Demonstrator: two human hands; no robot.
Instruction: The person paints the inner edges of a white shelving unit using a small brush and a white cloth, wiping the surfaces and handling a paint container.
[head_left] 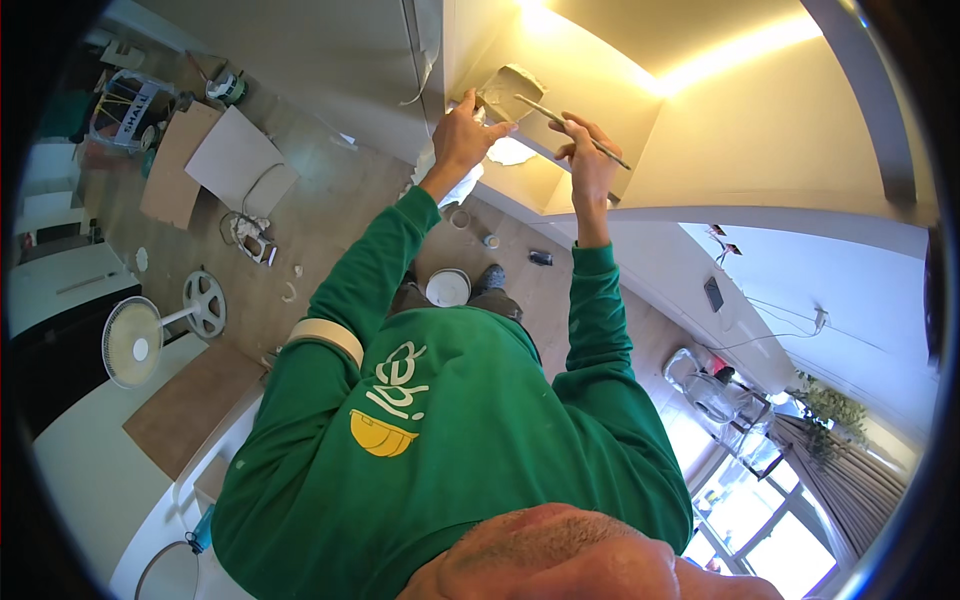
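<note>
Wearer's head [560,560], partly in frame at the lower edge; green sweatshirt [480,400], filling the middle; lit cabinet [780,150], open-fronted, within reach above; at its opening, pale squarish sheet [508,85], pinched low between thumb and fingers of the left hand [462,138], presumably to leave its face free; slim stick [540,109], tip near the sheet, gripped pencil-fashion in the right hand [592,158], likely for fine control; around, brown cardboard [172,170] on the floor [345,230]; white fan [133,342]; white bucket [448,287] beside a foot [490,278], apparently hindering any step.
</note>
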